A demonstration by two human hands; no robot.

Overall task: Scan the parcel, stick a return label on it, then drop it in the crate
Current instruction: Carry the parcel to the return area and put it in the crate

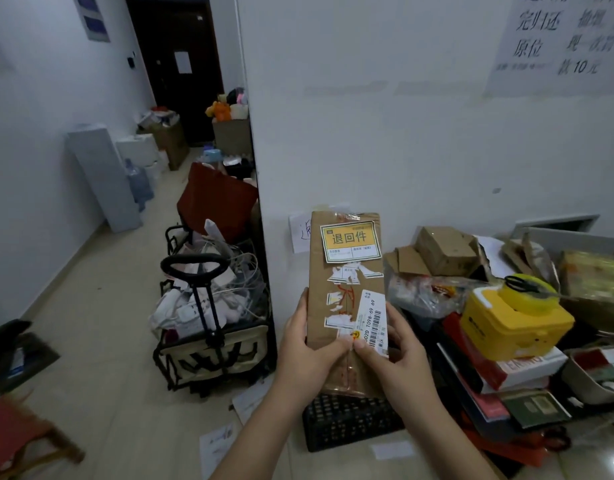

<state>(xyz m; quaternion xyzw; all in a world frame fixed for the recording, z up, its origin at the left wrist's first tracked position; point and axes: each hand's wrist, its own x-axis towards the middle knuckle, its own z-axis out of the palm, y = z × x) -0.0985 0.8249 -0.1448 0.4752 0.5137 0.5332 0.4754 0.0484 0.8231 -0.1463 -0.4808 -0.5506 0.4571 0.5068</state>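
Observation:
I hold a flat brown cardboard parcel (345, 282) upright in front of me with both hands. A yellow return label (350, 241) is stuck near its top, and a white barcode sticker (375, 322) sits low on its right side. My left hand (307, 344) grips the parcel's lower left edge. My right hand (392, 351) grips its lower right, with the thumb by the barcode sticker. A black slatted crate (347, 422) lies directly below the parcel.
A folding cart (212, 327) heaped with white parcels stands left of me on the floor. To the right is a cluttered desk with a yellow box (513, 323), a tape roll, cardboard boxes (444, 249) and books. A white wall is close ahead.

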